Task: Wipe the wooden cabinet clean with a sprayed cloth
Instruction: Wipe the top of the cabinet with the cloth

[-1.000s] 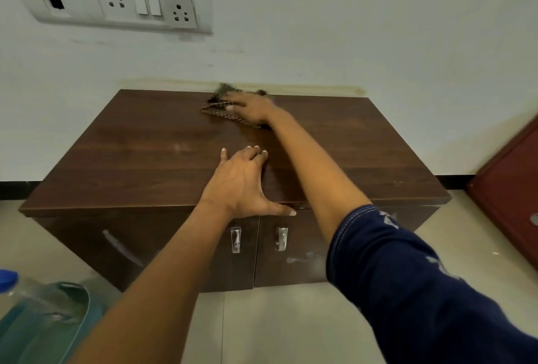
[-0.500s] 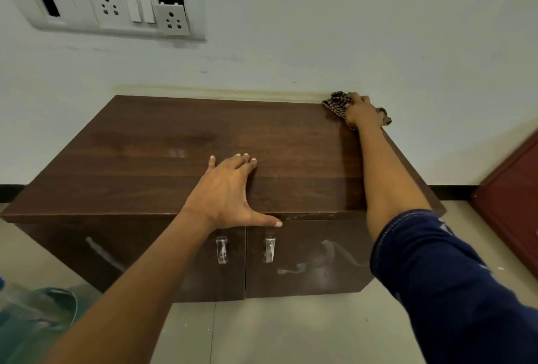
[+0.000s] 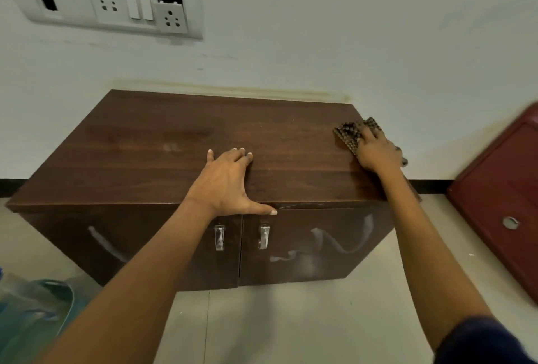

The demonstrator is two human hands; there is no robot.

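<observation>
Since the frame 0.5 s ago the right hand (image 3: pixel 377 151) has slid the dark, knobbly woven cloth (image 3: pixel 348 133) off the back right corner and forward along the right side of the dark brown wooden cabinet (image 3: pixel 174 142); the left hand (image 3: pixel 225 180) has not shifted. The cloth now lies on the cabinet top near its right edge, about mid-depth, with a bit of it poking out beside the wrist at that edge. The right grip is wide: the fingers lie spread over the cloth and press it down rather than pinch it. The left grip is wide too, palm flat at the front middle, thumb along the front lip. From the cloth, the bulk of the top runs leftward along the cabinet's long axis, so the next stroke probably goes that way, with free room until it meets the left hand. Beyond the right edge stands a dark red panel (image 3: pixel 500 188), near but apart. Pale smears (image 3: pixel 334 244) mark the 2 doors, likely later work.
</observation>
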